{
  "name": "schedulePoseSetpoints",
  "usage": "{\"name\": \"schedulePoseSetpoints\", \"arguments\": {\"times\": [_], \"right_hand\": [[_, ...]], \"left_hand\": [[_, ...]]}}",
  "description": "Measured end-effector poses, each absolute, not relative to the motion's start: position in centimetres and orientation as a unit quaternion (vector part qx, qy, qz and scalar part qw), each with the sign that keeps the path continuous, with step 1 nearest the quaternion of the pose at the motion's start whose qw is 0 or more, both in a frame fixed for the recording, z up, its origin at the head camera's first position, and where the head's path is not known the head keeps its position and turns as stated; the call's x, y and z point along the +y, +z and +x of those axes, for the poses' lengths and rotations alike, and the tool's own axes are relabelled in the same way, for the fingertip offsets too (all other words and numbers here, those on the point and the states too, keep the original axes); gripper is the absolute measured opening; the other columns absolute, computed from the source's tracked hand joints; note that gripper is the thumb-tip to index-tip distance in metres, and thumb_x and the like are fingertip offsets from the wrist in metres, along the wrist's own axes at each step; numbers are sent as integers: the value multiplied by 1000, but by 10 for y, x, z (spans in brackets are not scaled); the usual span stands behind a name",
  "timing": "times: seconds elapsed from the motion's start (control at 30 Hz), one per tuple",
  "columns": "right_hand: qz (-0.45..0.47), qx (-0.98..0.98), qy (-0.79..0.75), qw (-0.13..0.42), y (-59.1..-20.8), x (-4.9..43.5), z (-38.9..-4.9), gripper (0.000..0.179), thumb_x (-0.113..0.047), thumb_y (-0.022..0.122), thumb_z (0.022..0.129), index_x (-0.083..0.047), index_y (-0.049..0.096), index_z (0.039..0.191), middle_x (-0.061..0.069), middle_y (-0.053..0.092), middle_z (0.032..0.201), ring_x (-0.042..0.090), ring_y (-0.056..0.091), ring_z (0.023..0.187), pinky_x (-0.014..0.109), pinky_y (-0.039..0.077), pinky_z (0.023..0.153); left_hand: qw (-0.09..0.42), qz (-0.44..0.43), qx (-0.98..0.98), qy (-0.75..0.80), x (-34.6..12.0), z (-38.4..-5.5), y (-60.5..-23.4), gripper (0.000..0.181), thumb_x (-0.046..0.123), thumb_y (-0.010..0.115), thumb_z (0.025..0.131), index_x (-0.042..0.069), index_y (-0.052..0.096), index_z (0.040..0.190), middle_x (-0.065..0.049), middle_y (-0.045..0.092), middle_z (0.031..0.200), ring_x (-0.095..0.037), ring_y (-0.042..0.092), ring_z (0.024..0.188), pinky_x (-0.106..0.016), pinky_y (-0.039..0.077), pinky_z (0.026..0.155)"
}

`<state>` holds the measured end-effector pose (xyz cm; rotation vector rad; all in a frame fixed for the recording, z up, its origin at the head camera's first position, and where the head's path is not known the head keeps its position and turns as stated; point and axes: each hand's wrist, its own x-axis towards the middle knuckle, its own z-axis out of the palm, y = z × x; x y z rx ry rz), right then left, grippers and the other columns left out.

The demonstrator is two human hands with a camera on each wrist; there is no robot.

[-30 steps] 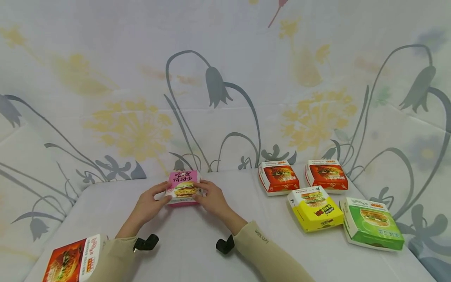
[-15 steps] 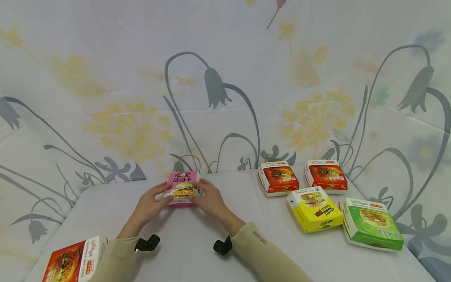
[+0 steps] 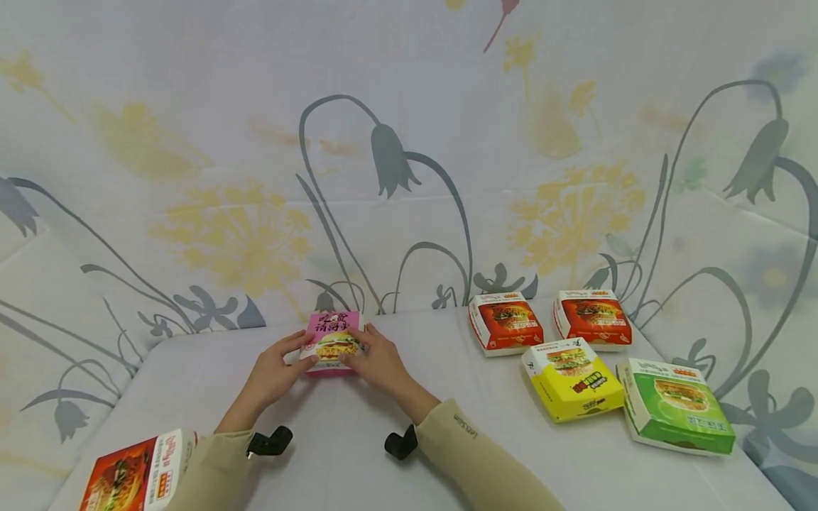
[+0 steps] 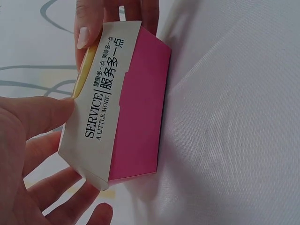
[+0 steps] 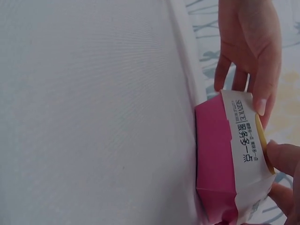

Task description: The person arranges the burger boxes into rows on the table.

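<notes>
A pink and white burger box [image 3: 332, 325] sits near the far edge of the table, a burger printed on its lid. My left hand [image 3: 271, 372] grips its left side, the thumb at the lid's front edge. From the right, my right hand [image 3: 383, 362] holds the same box, its thumb on the front of the lid and its fingers along the right side. In the left wrist view, the box [image 4: 140, 103] shows its white lid flap over a pink front wall. The right wrist view has the box's base [image 5: 213, 154] close on the white cloth.
On the right stand two red burger boxes [image 3: 508, 323] [image 3: 594, 319], a yellow box [image 3: 575, 383] and a green box [image 3: 680, 404]. Another red box [image 3: 121, 475] lies at the front left, beside the left sleeve. A flower-printed curtain [image 3: 409, 213] rises behind the table.
My right thumb has slid a little left along the front of the box, and the right forearm has shifted slightly left. The box stays in nearly the same place, between both hands.
</notes>
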<state>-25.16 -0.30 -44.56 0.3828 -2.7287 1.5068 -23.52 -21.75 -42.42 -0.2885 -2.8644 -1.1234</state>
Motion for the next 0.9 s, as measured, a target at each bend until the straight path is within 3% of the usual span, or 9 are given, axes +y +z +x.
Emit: {"name": "schedulePoseSetpoints", "arguments": {"times": [0.5, 0.9], "right_hand": [[128, -856, 500, 12, -448, -1, -252, 60, -27, 76, 85, -11, 59, 140, 24, 41, 151, 42, 38, 139, 57, 32, 111], [134, -865, 483, 26, -447, -3, -250, 59, -26, 75, 84, -10, 60, 139, 23, 43, 150, 44, 40, 137, 58, 31, 111]], "left_hand": [[30, -96, -929, -356, -219, -232, -420, 57, 27, 68, 95, -2, 53, 141, -19, 43, 152, -43, 35, 140, -57, 45, 99], [39, -79, -938, -335, -236, -212, -400, 48, 26, 65, 98, 5, 57, 141, -24, 54, 139, -41, 54, 124, -55, 48, 97]]}}
